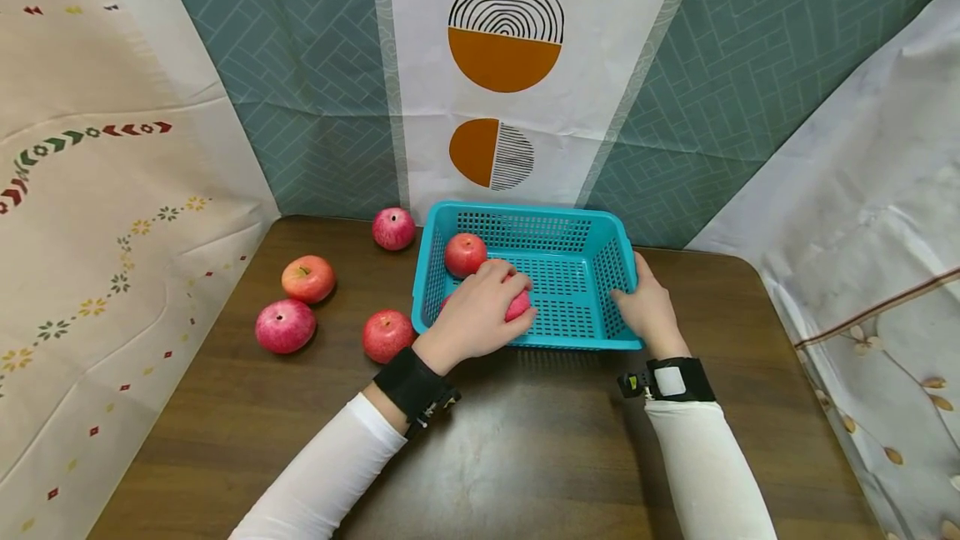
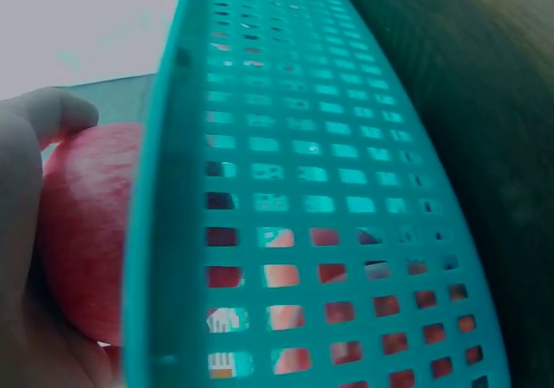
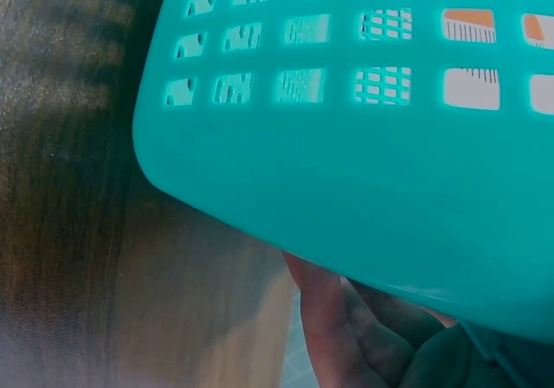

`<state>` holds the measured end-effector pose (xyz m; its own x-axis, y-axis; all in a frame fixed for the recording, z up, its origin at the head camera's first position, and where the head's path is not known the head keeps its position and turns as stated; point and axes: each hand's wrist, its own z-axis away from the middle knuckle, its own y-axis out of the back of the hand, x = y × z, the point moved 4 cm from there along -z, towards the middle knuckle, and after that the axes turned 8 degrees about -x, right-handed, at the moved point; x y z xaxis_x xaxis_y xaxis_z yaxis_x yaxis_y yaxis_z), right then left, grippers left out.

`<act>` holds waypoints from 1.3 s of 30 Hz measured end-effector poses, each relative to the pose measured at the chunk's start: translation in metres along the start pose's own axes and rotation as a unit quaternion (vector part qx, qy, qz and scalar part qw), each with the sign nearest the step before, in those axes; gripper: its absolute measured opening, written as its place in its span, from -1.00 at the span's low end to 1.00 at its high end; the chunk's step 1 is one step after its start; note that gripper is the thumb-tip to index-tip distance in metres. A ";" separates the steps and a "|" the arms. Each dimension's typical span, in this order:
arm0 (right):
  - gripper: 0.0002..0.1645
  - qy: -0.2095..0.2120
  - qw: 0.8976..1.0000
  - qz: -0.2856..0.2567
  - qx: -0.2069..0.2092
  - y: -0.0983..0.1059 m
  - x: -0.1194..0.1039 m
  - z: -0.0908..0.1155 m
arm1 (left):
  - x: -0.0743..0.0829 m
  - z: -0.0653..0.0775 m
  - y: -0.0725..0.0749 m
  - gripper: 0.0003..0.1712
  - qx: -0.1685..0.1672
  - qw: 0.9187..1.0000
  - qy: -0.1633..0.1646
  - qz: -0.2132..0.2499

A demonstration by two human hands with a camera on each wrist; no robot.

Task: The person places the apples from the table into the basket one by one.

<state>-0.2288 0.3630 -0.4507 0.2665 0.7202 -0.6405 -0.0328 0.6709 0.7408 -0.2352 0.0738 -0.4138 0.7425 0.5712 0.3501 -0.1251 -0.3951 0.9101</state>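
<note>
My left hand grips a pinkish-red apple over the left half of a turquoise plastic basket. In the left wrist view, the held apple shows between thumb and fingers, beside the basket's rim and perforated wall. Another red apple sits in the basket's back left part. A further pink-red patch shows inside the basket, mostly hidden by my left hand. My right hand holds the basket's right wall, thumb over the rim on the inside. From below, the right wrist view shows its fingers against the basket.
Left of the basket on the brown wooden table lie a pink apple, an orange-red apple, a deep-pink apple and a red apple. Patterned cloths hang behind the table and at both sides.
</note>
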 end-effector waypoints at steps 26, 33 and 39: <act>-0.06 -0.003 1.000 0.014 0.002 0.001 0.001 -0.001 | -0.011 -0.013 -0.032 -0.49 -0.150 0.987 -0.022 0.046; -0.08 0.005 1.000 0.015 0.002 0.001 0.001 0.000 | -0.010 -0.012 -0.032 -0.49 -0.177 0.983 -0.027 0.034; -0.09 0.004 1.000 0.014 0.001 0.000 0.001 -0.001 | -0.010 -0.012 -0.031 -0.42 -0.202 0.979 -0.032 0.019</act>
<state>-0.2297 0.3640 -0.4522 0.2582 0.7398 -0.6213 -0.0386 0.6505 0.7586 -0.2463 0.0893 -0.4429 0.7701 0.5101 0.3831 -0.3939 -0.0923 0.9145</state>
